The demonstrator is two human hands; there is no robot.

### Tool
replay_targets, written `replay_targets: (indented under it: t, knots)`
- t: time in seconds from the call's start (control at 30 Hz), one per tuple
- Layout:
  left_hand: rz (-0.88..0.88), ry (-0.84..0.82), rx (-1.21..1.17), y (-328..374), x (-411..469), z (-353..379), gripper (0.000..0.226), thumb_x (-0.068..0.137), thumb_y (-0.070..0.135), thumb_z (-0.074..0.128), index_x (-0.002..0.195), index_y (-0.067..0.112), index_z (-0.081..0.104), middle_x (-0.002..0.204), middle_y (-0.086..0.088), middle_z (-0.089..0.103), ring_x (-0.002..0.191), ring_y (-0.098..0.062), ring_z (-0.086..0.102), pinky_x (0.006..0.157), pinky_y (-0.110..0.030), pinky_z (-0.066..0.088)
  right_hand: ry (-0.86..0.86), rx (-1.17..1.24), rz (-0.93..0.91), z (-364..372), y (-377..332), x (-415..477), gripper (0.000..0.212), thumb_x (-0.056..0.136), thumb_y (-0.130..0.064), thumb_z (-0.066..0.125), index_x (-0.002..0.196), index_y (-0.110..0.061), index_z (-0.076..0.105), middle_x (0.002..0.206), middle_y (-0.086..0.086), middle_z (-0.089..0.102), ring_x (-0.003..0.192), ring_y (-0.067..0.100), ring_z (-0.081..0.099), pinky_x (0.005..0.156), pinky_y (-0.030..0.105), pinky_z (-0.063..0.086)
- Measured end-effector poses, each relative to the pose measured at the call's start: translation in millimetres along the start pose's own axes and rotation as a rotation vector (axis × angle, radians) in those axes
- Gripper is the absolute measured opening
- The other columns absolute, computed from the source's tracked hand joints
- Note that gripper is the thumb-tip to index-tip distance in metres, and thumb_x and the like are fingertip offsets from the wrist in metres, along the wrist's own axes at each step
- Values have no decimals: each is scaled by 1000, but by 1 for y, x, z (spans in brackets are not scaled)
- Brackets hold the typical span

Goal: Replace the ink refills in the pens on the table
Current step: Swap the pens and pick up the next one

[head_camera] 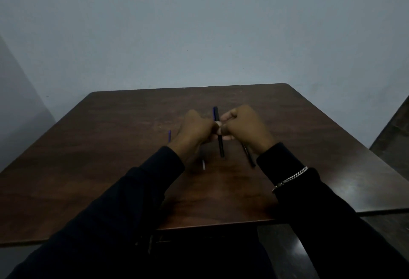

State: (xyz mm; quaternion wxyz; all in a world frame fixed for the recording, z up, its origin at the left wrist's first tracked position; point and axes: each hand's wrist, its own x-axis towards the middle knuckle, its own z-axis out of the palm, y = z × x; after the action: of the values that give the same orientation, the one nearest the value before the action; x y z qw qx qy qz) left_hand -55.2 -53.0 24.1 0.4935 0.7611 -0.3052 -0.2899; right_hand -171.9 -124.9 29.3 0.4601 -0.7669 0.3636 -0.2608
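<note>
Over the middle of the dark wooden table (110,179), my left hand (194,130) and my right hand (243,128) meet fingertip to fingertip. A black pen (220,143) runs between them, apparently pinched by both, its near end pointing at me. A blue piece (214,113) sticks out beside the pen's far end. Another dark pen (249,157) lies on the table under my right wrist. A thin grey refill (203,163) pokes out from under my left hand. A short blue refill (169,135) lies to the left of my left hand.
The table stands against a plain pale wall (199,35). A dark bench or chair edge (389,137) is at the right. A silver chain bracelet (290,178) sits over my right sleeve. The light is dim.
</note>
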Motion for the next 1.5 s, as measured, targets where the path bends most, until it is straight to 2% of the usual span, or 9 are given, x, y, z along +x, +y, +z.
replay_targets:
  t: [0.1, 0.23, 0.43, 0.57, 0.73, 0.97, 1.13, 1.3, 1.5]
  knots:
    - [177, 35, -21, 4, 1, -13, 24, 98, 9, 68, 95, -15, 70, 99, -31, 74, 74, -28, 69, 80, -41, 62, -10, 72, -81, 0, -14, 6, 20, 82, 12, 72, 84, -7, 68, 88, 14, 72, 74, 16, 72, 62, 24, 62]
    - [383, 51, 79, 5, 3, -31, 31, 103, 26, 60, 98, -4, 64, 92, -22, 75, 87, -36, 76, 85, -54, 64, -21, 219, -176, 2, -24, 19, 13, 89, 8, 66, 98, 1, 70, 87, 15, 74, 71, 18, 73, 63, 25, 61]
    - [567, -91, 160, -18, 6, -44, 19, 111, 20, 48, 94, 14, 54, 74, -7, 64, 56, -13, 64, 51, -31, 53, -66, 440, -241, 12, -11, 36, 18, 97, -13, 68, 110, -2, 73, 86, 7, 73, 75, 12, 68, 66, 26, 58]
    - [744, 8, 255, -40, 20, -43, 24, 109, 26, 51, 85, 23, 55, 69, 8, 54, 58, -5, 48, 57, -27, 38, -105, 605, -239, 20, 3, 38, 9, 95, -8, 68, 101, -6, 74, 84, 8, 74, 71, 12, 67, 63, 22, 57]
    - [871, 92, 279, -50, 21, -41, 19, 110, 21, 53, 99, 37, 58, 75, 21, 57, 67, 1, 53, 59, -11, 34, -128, 597, -277, 23, 7, 40, 8, 94, -7, 68, 99, -7, 75, 86, 6, 76, 75, 13, 69, 67, 22, 58]
    - [945, 135, 273, -56, 20, -42, 14, 110, 27, 51, 116, 36, 60, 73, 5, 61, 63, -14, 55, 54, -25, 37, -114, 573, -328, 23, 9, 40, 9, 94, -7, 68, 99, -9, 75, 89, 5, 78, 79, 15, 70, 71, 25, 58]
    - [885, 127, 362, -65, 23, -41, 19, 111, 30, 48, 107, 18, 63, 72, 2, 57, 63, -11, 53, 55, -26, 36, -112, 599, -332, 20, 11, 39, 9, 98, -10, 63, 100, -11, 72, 93, 7, 78, 79, 16, 74, 66, 24, 57]
    - [846, 119, 370, -70, 24, -50, 27, 112, 38, 45, 91, 23, 54, 69, 3, 53, 60, -12, 52, 56, -39, 42, 25, 650, -306, -9, 14, 45, 12, 102, -19, 59, 106, -13, 68, 92, 4, 77, 79, 19, 75, 62, 23, 56]
    - [804, 185, 229, -67, 22, -55, 33, 112, 29, 48, 92, 6, 58, 68, -12, 52, 62, -25, 51, 59, -41, 39, 77, 250, -187, -22, 26, 49, 26, 92, -18, 75, 114, -14, 62, 87, 14, 77, 68, 23, 74, 57, 28, 55]
